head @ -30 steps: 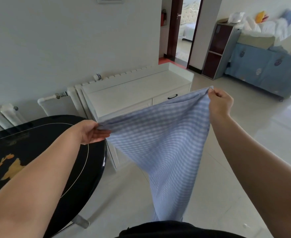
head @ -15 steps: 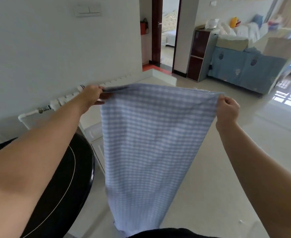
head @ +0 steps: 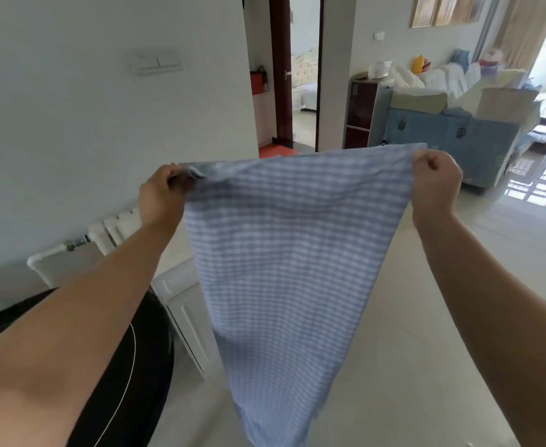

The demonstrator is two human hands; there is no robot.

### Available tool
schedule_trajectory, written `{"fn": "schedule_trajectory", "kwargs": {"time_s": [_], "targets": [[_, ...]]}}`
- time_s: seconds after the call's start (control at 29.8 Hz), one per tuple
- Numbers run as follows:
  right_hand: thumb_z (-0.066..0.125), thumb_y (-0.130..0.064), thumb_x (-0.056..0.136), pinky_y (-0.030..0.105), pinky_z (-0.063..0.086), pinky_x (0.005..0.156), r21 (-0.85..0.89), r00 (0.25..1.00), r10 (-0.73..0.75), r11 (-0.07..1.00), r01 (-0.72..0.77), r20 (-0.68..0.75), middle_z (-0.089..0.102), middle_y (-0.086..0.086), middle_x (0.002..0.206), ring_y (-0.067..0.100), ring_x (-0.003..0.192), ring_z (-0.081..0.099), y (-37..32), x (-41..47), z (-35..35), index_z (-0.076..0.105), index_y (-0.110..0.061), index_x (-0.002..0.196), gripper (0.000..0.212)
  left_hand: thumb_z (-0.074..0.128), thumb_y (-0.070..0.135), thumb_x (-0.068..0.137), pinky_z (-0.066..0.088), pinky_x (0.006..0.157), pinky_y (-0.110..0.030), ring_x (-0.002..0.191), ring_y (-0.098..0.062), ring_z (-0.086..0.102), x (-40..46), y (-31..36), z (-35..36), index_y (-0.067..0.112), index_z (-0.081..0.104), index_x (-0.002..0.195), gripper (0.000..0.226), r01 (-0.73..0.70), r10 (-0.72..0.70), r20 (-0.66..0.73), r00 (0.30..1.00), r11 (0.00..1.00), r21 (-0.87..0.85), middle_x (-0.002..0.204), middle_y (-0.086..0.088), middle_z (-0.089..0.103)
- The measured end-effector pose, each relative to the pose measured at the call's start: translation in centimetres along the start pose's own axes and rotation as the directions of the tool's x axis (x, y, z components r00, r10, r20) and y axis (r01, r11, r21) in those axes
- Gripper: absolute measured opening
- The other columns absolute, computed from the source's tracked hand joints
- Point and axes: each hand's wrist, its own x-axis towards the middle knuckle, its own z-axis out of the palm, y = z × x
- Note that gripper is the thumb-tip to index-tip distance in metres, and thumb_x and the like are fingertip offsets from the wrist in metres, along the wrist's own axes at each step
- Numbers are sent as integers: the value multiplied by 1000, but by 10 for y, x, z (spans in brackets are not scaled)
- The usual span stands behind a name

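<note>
A blue-and-white checked cloth (head: 284, 272) hangs spread out in front of me at chest height. My left hand (head: 163, 196) grips its upper left corner with curled fingers. My right hand (head: 434, 183) is closed in a fist round the upper right corner. The top edge runs taut between the two hands, slightly higher on the right. The cloth narrows downward and its lower end drops out of view at the bottom of the frame.
A black round table (head: 129, 366) sits low on the left, with a white cabinet (head: 184, 301) and a radiator (head: 113, 230) against the wall behind it. Ahead are a doorway (head: 300, 91), a dark shelf unit (head: 360, 114) and a blue-covered piece of furniture (head: 449, 137). Pale floor tiles lie to the right.
Both hands have lifted the cloth higher and pulled its top edge wider and level. The view has tilted up, showing more of the wall and the room.
</note>
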Motion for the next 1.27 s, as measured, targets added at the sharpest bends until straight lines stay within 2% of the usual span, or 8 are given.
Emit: {"fn": "schedule_trajectory", "kwargs": {"time_s": [0.1, 0.27, 0.5, 0.6, 0.7, 0.87, 1.11, 1.27], "targets": [[58, -15, 92, 30, 44, 70, -218, 965, 151, 970, -103, 215, 58, 2, 72, 13, 66, 52, 16, -4, 9, 68, -8, 80, 17, 45, -6, 82, 51, 57, -29, 57, -26, 63, 5, -35, -3, 4, 69, 91, 27, 98, -192, 343, 920, 957, 273, 67, -14, 66], [47, -24, 99, 27, 39, 57, -179, 944, 287, 949, -258, 164, 51, 3, 69, 17, 64, 47, 40, -32, 33, 56, -10, 76, 29, 38, -4, 90, 50, 45, -27, 62, -26, 65, 24, -55, 9, 0, 62, 97, 26, 457, -425, 202, 883, 876, -155, 87, -21, 67], [44, -14, 95, 33, 42, 64, -389, 772, 474, 864, -318, 422, 51, 8, 69, 20, 62, 49, -1, -50, 63, 54, -9, 69, 29, 44, 2, 92, 52, 60, -31, 78, -31, 62, 60, -51, -9, 16, 50, 78, 21, 451, -392, 232, 890, 826, -339, 100, -20, 59], [45, -57, 93, 28, 54, 69, -237, 637, 497, 860, -452, 589, 70, 8, 82, 20, 76, 69, -30, -88, 70, 66, -10, 89, 51, 36, 5, 90, 55, 65, -34, 92, -36, 63, 75, -52, -23, 15, 51, 88, 18, 452, -377, 255, 890, 804, -386, 111, -21, 60], [39, -73, 72, 20, 56, 65, -277, 535, 356, 934, -224, 767, 73, 3, 97, 14, 84, 72, -48, -119, 73, 64, -16, 105, 71, 29, 6, 90, 56, 66, -35, 88, -31, 63, 81, -59, -38, 17, 47, 87, 21, 474, -393, 271, 879, 780, -408, 116, -19, 60], [65, -33, 89, 33, 45, 76, -512, 557, 250, 770, 382, 792, 68, 19, 98, 26, 86, 64, -26, -167, 119, 66, -2, 99, 33, 24, 5, 91, 57, 68, -36, 75, -22, 61, 76, -95, -59, 21, 44, 75, 30, 545, -466, 282, 839, 727, -419, 105, -14, 60], [63, -39, 80, 45, 49, 79, -410, 458, 472, 881, -234, 753, 64, 14, 85, 26, 78, 58, -30, -241, 172, 66, -10, 83, 29, 35, 0, 94, 55, 47, -28, 73, -23, 63, 86, -139, -91, 4, 55, 85, 22, 682, -596, 364, 715, 481, -551, 89, -14, 59], [61, -41, 82, 38, 42, 81, -371, 240, 447, 878, -303, 862, 55, 6, 81, 21, 86, 48, -34, -301, 230, 60, -10, 85, 31, 54, 47, 91, 57, 79, -49, 95, -34, 63, 38, -168, -135, 17, 53, 106, 34, 750, -653, 441, 615, 312, -583, 103, -6, 55]]}}
